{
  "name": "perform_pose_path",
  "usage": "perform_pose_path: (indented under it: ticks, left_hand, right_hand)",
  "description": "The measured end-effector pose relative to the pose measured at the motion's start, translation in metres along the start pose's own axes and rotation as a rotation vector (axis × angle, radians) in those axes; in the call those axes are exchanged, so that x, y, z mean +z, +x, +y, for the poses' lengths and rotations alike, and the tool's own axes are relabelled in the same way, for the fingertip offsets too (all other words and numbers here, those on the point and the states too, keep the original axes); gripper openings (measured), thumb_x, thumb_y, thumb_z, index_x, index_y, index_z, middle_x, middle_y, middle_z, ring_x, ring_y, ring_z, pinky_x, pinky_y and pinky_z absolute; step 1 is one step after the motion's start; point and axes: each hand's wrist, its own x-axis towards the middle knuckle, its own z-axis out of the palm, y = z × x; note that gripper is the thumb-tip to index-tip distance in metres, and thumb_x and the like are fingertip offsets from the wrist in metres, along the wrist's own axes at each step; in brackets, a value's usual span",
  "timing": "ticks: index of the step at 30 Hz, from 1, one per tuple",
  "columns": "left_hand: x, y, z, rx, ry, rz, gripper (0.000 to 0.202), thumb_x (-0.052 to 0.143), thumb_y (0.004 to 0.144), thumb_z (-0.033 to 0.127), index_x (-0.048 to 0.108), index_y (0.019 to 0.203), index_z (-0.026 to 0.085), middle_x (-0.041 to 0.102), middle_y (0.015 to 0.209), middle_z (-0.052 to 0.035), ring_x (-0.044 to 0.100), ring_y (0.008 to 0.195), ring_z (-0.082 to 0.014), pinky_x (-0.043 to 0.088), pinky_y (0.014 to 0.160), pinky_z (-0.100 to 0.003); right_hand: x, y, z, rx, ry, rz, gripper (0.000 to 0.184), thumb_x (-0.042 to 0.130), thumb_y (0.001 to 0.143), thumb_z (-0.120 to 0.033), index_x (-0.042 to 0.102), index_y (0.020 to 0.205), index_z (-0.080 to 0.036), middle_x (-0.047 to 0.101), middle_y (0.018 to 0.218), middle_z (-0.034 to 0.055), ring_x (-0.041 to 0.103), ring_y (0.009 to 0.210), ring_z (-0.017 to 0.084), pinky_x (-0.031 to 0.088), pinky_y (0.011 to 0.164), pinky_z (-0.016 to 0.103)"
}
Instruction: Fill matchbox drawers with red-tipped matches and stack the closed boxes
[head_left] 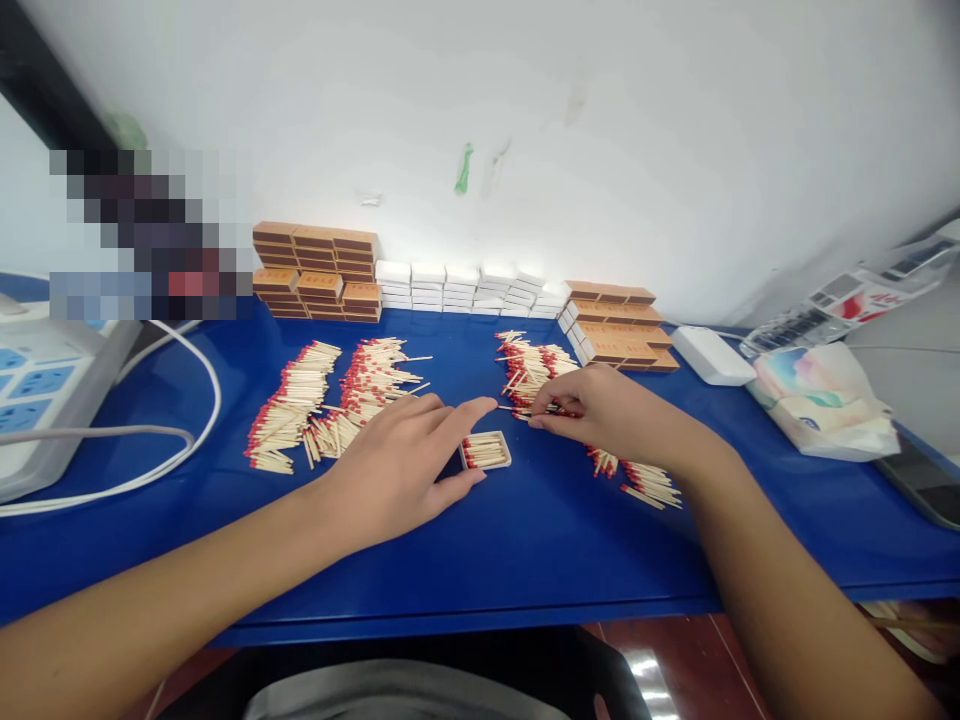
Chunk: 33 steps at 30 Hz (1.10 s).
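A small white matchbox tray [507, 463] lies on the blue table, partly filled with red-tipped matches. My left hand [405, 455] rests over its left side, thumb and index finger spread around the tray. Whether they touch it I cannot tell. To the right, my right hand [607, 410] is closed in a pinch on a match [511, 408], which sticks out leftward toward my left index fingertip. Beneath and around the right hand spreads a pile of matches [525, 362], partly hidden by it. More match piles [296, 395] lie left of my left hand.
Along the wall stand stacks of brown matchboxes [319, 270], white trays [459, 288] and further brown boxes [619, 325]. A white block [712, 355], a tissue pack [821, 400] and a dark phone [926, 475] are at right. A power strip [56, 400] with white cables [214, 375] occupies the left.
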Motion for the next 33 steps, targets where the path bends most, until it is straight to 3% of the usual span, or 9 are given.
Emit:
perform_pose_path:
  ticks: [6,11,20,23,28,33]
  left_hand:
    - [-0.001,0.000,0.000,-0.005,0.000,-0.001,0.061,0.077,0.100,0.035,0.053,0.153,0.017,0.076,0.098,-0.0044,0.073,0.096,-0.0278,0.060,0.092,-0.043]
    - [0.000,0.000,0.000,-0.013,-0.011,0.000,0.061,0.076,0.101,0.036,0.051,0.154,0.019,0.077,0.100,-0.0042,0.073,0.099,-0.0276,0.059,0.094,-0.043]
    - [0.002,-0.001,-0.003,-0.006,-0.028,-0.034,0.062,0.073,0.103,0.037,0.046,0.156,0.020,0.081,0.111,-0.0058,0.074,0.104,-0.0288,0.059,0.097,-0.046]
    - [0.002,0.000,-0.003,-0.016,-0.032,-0.035,0.062,0.073,0.103,0.037,0.045,0.156,0.022,0.081,0.112,-0.0053,0.074,0.104,-0.0289,0.059,0.098,-0.046]
    - [0.000,0.000,-0.001,-0.024,-0.022,-0.026,0.061,0.074,0.103,0.038,0.047,0.156,0.023,0.079,0.104,-0.0036,0.073,0.100,-0.0281,0.059,0.096,-0.045]
    - [-0.001,0.000,0.001,-0.005,0.001,-0.006,0.061,0.074,0.103,0.038,0.049,0.155,0.020,0.075,0.097,-0.0030,0.072,0.096,-0.0276,0.059,0.092,-0.044]
  right_hand:
    - [0.003,-0.001,-0.005,-0.048,-0.011,-0.021,0.027,0.066,0.103,-0.041,0.078,0.089,-0.021,0.047,0.061,-0.0052,0.039,0.056,0.013,0.029,0.060,0.032]
    - [0.002,-0.006,-0.018,-0.082,0.118,0.012,0.030,0.068,0.103,-0.047,0.077,0.089,-0.022,0.035,0.062,-0.0076,0.033,0.057,0.012,0.025,0.058,0.031]
    - [0.023,0.000,-0.042,-0.214,0.095,0.073,0.012,0.067,0.100,-0.023,0.079,0.097,-0.019,0.051,0.067,-0.0045,0.046,0.061,0.012,0.032,0.064,0.028]
    - [0.023,-0.001,-0.039,-0.234,0.108,0.077,0.018,0.066,0.103,-0.029,0.081,0.098,-0.019,0.056,0.067,-0.0027,0.047,0.061,0.013,0.033,0.064,0.029]
    - [0.008,-0.002,-0.021,-0.138,0.059,0.234,0.027,0.064,0.105,-0.039,0.084,0.099,-0.021,0.053,0.062,-0.0030,0.044,0.058,0.014,0.033,0.064,0.031]
    - [-0.001,0.000,-0.005,-0.023,-0.038,0.110,0.023,0.068,0.099,-0.037,0.084,0.092,-0.022,0.053,0.060,-0.0026,0.045,0.056,0.014,0.032,0.062,0.032]
